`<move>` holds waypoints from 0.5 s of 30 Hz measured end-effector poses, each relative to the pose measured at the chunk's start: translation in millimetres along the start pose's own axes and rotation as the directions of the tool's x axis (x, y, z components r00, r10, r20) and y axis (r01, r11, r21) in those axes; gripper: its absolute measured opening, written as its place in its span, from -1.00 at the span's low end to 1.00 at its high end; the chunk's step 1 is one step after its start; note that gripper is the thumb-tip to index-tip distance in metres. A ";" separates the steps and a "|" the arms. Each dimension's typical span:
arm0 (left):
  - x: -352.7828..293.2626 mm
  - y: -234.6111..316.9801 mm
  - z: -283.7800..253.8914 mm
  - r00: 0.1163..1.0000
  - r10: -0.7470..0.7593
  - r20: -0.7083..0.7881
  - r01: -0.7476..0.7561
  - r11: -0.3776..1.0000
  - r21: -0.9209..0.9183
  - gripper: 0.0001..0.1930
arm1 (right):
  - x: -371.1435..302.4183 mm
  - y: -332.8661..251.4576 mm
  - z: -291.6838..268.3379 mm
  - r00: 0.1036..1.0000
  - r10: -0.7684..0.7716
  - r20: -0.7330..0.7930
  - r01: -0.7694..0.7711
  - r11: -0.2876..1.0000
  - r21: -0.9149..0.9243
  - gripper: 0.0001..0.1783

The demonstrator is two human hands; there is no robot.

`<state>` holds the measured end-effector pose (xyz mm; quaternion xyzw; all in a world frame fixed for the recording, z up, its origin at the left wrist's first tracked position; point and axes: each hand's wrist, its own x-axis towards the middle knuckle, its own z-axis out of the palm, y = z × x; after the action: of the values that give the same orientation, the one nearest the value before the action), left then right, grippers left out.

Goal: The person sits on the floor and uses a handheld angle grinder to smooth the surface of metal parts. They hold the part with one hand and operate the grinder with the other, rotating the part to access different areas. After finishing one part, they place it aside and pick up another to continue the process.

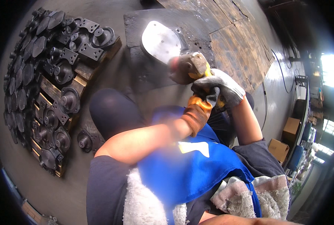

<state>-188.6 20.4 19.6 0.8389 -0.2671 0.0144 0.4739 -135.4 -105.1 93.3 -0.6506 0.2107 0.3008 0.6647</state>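
Both my hands are closed around a yellow and dark angle grinder (193, 67), one close behind the other. My left hand (203, 101), in an orange-brown glove with dark fingers, grips the lower part of its body. My right hand (222, 84), in a white glove with grey fingers, wraps the body just above. The tool's head points left, and a blurred reddish part shows at its front. It overlaps the lower right edge of a shiny rounded metal plate (160, 40); whether they touch, I cannot tell. That plate lies on a dark steel slab (142, 69).
At left, a wooden pallet (80, 80) is heaped with dark metal parts. One flanged part (86, 141) sits on the floor beside my left knee. Worn wooden boards (242, 48) extend beyond the slab. A cable (265, 101) runs along the floor at right, near cardboard boxes (278, 150).
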 end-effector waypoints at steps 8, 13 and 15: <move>-1.7 7.0 -2.7 0.997 0.043 0.056 -0.039 0.996 -0.083 -0.73 | -19.1 13.9 -2.9 0.998 -0.020 -0.056 0.022 0.999 0.030 -0.69; 2.3 -12.8 -12.7 0.999 -0.032 0.038 0.032 0.999 -0.002 -0.73 | 18.4 -10.6 17.5 0.906 -0.376 0.194 0.420 0.850 -0.318 -0.54; -0.4 -16.9 -10.8 0.998 -0.042 0.036 0.042 0.999 0.006 -0.73 | 32.0 -8.3 11.0 0.871 -0.412 0.268 0.484 0.811 -0.327 -0.61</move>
<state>-178.7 36.2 12.1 0.8458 -0.2580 -0.0102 0.4669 -107.6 -90.0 78.6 -0.7684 -0.0748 0.2291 0.5928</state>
